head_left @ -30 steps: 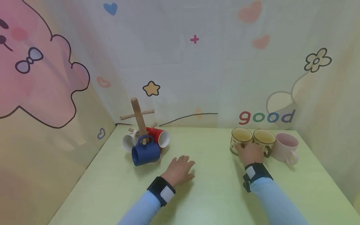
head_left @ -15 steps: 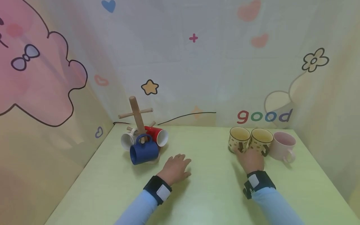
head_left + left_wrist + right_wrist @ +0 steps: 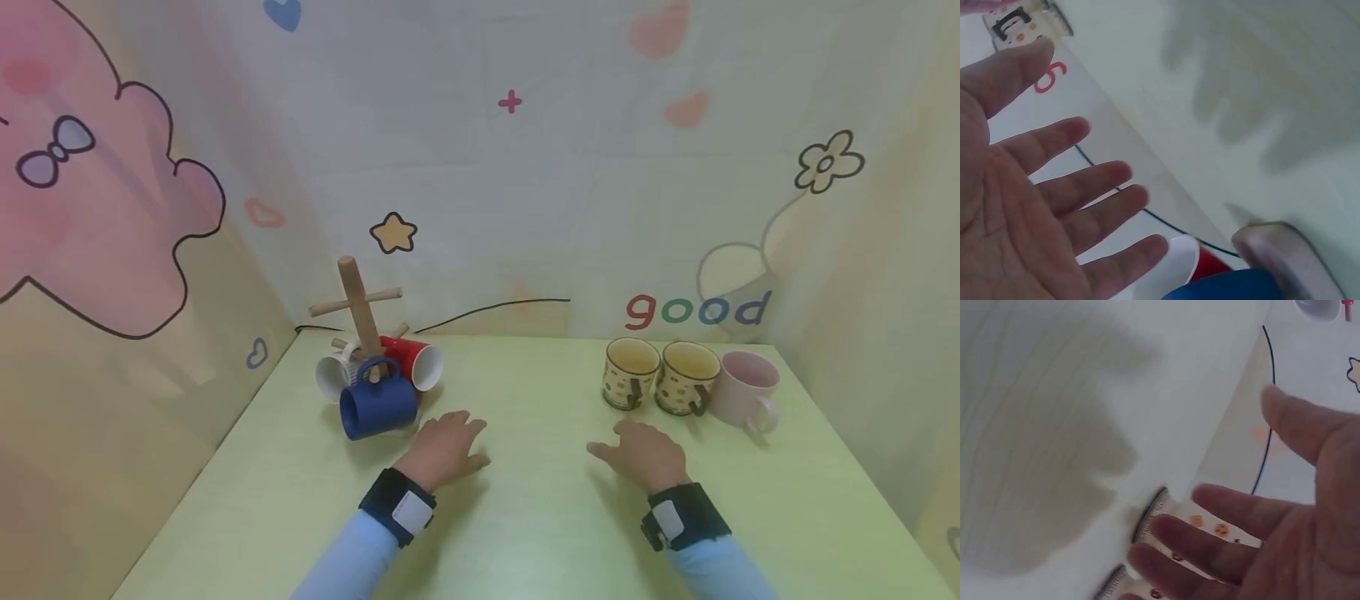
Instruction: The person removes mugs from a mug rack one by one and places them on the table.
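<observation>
Three mugs stand side by side at the back right: two cream patterned mugs (image 3: pixel 628 379) (image 3: pixel 684 383) with dark handles, and a pink mug (image 3: pixel 742 392). The right hand (image 3: pixel 647 457) is in front of them, fingers spread, touching none. On the left, a wooden mug rack (image 3: pixel 362 312) carries a blue mug (image 3: pixel 381 406), a red mug (image 3: pixel 408 358) with a white inside and a white mug (image 3: pixel 335 377). Just right of the blue mug the left hand (image 3: pixel 441 452) hovers with fingers apart and holds nothing; its palm (image 3: pixel 1022 225) shows in the left wrist view.
The pale green table (image 3: pixel 525 517) runs back to a printed curtain (image 3: pixel 465 183), which also hangs along both sides. Two upper pegs (image 3: pixel 386 294) of the rack bear no mug.
The right hand has let go of the cream patterned mugs and drawn back toward the front, its fingers spreading. The left hand has shifted slightly left. The head view has turned a little.
</observation>
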### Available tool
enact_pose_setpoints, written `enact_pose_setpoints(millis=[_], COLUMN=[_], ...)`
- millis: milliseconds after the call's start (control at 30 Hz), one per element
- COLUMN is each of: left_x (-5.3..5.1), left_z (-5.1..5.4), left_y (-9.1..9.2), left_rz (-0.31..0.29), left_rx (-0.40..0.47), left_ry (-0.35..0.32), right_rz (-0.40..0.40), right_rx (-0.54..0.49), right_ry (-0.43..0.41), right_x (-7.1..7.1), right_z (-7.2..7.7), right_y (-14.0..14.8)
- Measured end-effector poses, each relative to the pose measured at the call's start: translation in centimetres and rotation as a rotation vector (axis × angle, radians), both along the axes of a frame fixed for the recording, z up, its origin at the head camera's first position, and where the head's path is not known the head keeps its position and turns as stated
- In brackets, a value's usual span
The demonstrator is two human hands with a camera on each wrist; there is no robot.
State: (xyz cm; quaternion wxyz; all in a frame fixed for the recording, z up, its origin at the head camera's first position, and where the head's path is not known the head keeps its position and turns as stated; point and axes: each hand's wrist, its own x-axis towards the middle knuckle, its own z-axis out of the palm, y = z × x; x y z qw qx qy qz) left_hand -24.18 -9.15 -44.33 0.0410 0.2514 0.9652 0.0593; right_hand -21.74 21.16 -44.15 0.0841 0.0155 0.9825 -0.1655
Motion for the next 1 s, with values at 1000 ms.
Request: enact_pose_setpoints(millis=[1000], left_x=[-0.2], left_z=[9.3], left_y=[-8.4], left_rz=[0.198], left_rx=[0.288], left_ry=[0.112], right_rz=[0.033], right_rx=[0.017], right_ry=[0.02], right_x=[3.8], right_z=[0.5], right_y=[1.5])
